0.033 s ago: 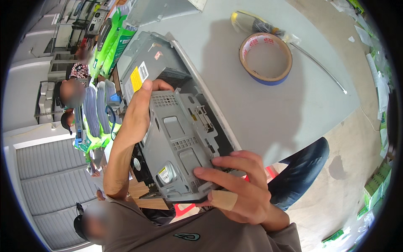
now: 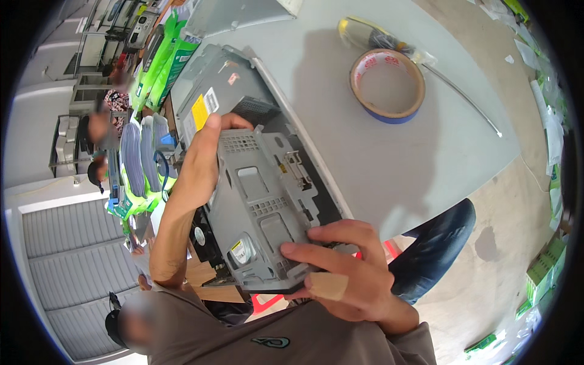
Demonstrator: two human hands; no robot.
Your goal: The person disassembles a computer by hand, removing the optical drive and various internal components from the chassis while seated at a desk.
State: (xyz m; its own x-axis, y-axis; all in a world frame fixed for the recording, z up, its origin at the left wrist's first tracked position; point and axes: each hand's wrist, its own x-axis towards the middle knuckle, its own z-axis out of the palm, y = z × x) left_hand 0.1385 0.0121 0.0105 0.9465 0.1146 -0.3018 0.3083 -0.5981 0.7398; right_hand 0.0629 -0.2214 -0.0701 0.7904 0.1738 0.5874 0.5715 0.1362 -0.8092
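A grey metal drive cage (image 2: pixel 238 210) with punched holes and slots lies tilted over an opened computer case (image 2: pixel 222 82). Through a cutout near the cage's lower end shows a round silver part with a label (image 2: pixel 242 250). My left hand (image 2: pixel 201 161) grips the cage's far left end, thumb on the near side and fingers partly hidden behind it. At the near right corner, my right hand (image 2: pixel 353 274) holds the cage, two fingertips on its face and the thumb mostly hidden beneath. A tan bandage (image 2: pixel 328 286) wraps one of its fingers.
On the grey table (image 2: pixel 371 164) lie a tape roll (image 2: pixel 389 115) and a screwdriver in a plastic sleeve (image 2: pixel 389 42). Green packages (image 2: pixel 161 73) and a stack of bundled grey sheets (image 2: pixel 134 161) stand to the left. Other people sit farther left. My knee (image 2: pixel 438 249) is beside the table edge.
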